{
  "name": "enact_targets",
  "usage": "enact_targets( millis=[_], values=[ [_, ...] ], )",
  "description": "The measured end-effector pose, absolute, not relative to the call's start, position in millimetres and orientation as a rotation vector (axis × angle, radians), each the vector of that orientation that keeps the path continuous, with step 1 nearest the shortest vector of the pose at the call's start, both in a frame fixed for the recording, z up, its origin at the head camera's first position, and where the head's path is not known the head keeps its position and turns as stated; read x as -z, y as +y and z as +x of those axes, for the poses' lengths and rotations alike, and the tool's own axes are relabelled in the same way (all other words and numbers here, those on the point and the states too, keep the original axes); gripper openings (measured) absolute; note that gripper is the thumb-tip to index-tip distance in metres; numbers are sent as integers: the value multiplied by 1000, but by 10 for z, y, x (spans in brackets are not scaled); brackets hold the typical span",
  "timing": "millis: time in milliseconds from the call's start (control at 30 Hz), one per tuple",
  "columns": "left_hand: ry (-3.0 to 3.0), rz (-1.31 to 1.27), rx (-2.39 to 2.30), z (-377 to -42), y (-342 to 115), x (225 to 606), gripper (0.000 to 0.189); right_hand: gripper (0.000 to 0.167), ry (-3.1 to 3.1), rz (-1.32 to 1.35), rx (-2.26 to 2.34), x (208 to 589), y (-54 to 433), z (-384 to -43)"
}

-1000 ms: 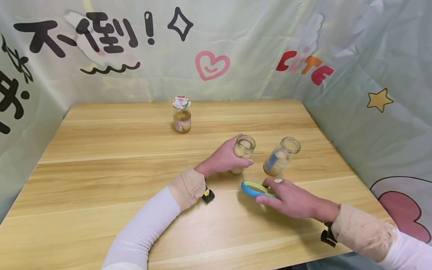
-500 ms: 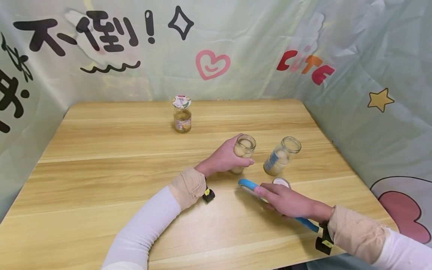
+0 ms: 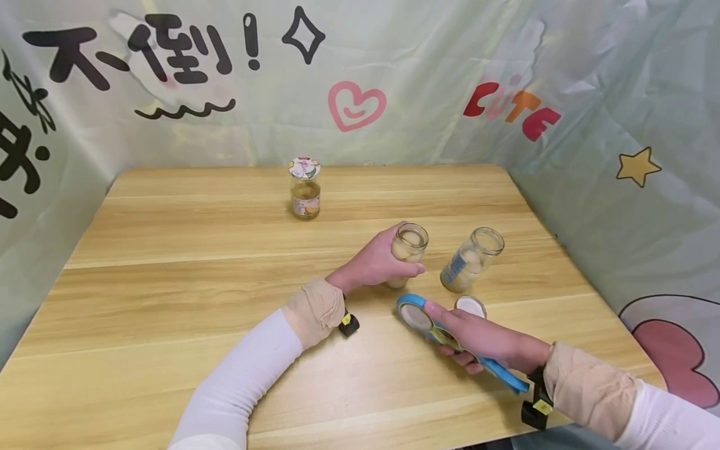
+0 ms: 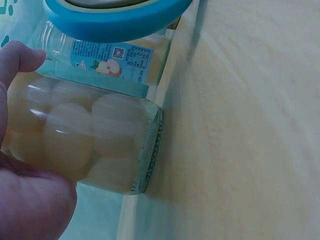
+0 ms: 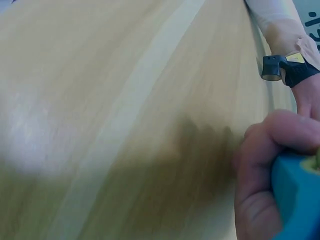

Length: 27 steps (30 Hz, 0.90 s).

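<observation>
My left hand point(image 3: 378, 262) grips an uncapped glass jar point(image 4: 75, 130) of pale round fruit in liquid, standing on the table. Its thumb and fingers wrap around the jar's side. My right hand point(image 3: 478, 334) holds a blue and green jar opener point(image 3: 500, 373), its ring end toward the jar and its handle pointing back at the wrist. A greyish disc, seemingly a lid point(image 3: 415, 317), fills the opener's end ring. The left wrist view shows the blue ring point(image 4: 115, 25) above the gripped jar. In the right wrist view, curled fingers point(image 5: 257, 185) wrap the opener.
A second uncapped jar point(image 3: 471, 261) with a blue label stands right of the gripped one. A pale round lid point(image 3: 470, 306) lies beyond my right hand. Farther back stands a capped jar point(image 3: 305, 190). Printed cloth point(image 3: 416, 62) hangs behind the wooden table point(image 3: 185, 281).
My right hand has turned over and drawn back slightly, wrapping its fingers around the jar opener and tilting it. The lid on the table has come into fuller view. My left hand stays on its jar.
</observation>
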<state>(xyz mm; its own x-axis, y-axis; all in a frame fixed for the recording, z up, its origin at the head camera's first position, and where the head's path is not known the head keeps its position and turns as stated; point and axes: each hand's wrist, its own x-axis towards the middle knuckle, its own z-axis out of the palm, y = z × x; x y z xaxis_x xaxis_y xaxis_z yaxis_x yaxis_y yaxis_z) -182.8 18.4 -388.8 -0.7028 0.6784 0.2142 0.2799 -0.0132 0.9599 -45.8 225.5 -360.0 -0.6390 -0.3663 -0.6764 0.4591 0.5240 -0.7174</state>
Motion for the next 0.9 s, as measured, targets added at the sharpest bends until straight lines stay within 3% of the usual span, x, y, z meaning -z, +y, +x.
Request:
enact_targets(
  millis=[400,900],
  values=[
    [1975,991,-1758,-1817,173,3877,51,98,1718,197,1299,3615,2241,-486],
    [1995,996,-1757,-1820,180,3876,49,95,1590,187,1329,3605,2272,-570]
  ],
)
